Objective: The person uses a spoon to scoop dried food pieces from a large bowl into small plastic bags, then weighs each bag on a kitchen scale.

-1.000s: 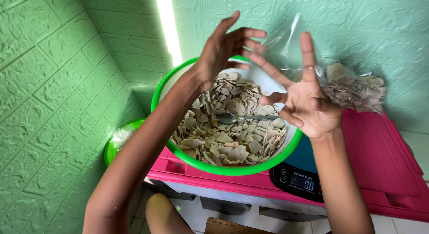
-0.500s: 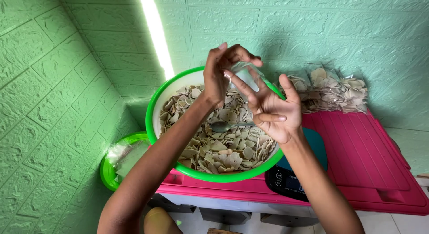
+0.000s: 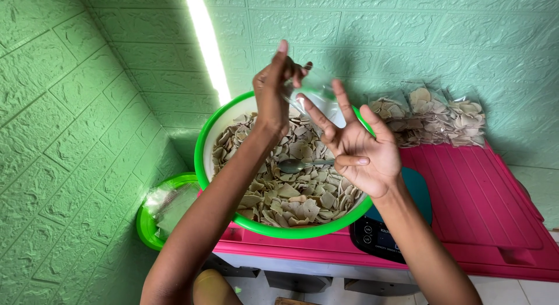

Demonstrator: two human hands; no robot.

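The left hand (image 3: 275,86) pinches the top of a clear plastic bag (image 3: 314,98) while the right hand (image 3: 355,147), fingers spread, touches its side, both above a green basin (image 3: 233,223) of pale chips (image 3: 291,188) holding a spoon (image 3: 300,164).

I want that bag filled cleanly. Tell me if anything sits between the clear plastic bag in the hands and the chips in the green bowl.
Nothing visible does: the clear plastic bag hangs directly over the chips.
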